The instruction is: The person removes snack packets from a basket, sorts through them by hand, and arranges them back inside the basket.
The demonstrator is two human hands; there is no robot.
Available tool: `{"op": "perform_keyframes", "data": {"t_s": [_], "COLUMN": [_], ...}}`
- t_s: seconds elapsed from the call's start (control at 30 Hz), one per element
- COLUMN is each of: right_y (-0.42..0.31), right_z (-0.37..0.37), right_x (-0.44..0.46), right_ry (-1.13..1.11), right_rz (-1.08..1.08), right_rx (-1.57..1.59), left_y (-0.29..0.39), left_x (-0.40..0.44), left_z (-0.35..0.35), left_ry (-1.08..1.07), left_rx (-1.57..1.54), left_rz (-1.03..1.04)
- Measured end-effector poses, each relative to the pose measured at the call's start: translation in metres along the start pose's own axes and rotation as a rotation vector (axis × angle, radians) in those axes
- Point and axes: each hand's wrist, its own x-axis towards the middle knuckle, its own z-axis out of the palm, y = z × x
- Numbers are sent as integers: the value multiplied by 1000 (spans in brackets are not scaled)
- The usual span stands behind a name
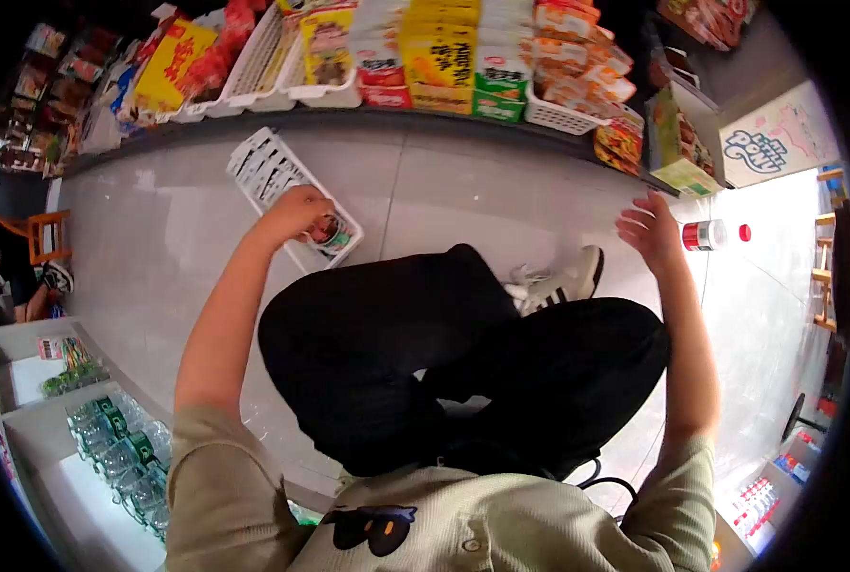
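Note:
A narrow white plastic basket stands on the floor to the left of my knees, with a row of small packets in its far part. My left hand reaches into its near end, fingers curled beside some dark reddish packets; what they grip is hidden. On the other side, my right hand is held above the floor with its fingers apart and nothing in it. Just right of it lies a clear plastic jar with a red label, and a red lid sits a little apart.
A low shelf edge runs ahead, loaded with snack packets and white baskets. A printed carton stands at right. Bottled drinks fill a lower-left shelf. My shoe rests on the tiles; another person is far left.

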Motion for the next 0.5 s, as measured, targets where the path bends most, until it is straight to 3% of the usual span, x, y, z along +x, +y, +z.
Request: {"op": "perform_keyframes", "data": {"t_s": [0.03,0.13,0.27,0.33,0.5], "right_y": [-5,-17,-12,5,59], "right_z": [4,47,130,164,202], "right_x": [-14,-43,-46,-36,-44], "right_ry": [-14,-106,-382,-561,-780], "right_rz": [33,69,-40,-121,-249], "right_rx": [-87,-322,-767,-856,-781], "left_y": [-26,-93,-130,-140,-139], "left_x": [1,5,13,24,30], "left_z": [-13,-25,15,29,39], "left_ry": [3,372,372,265,409], "left_rx": [-13,-85,-416,-681,-685], "left_rz": [-10,-172,-261,-24,-6]}}
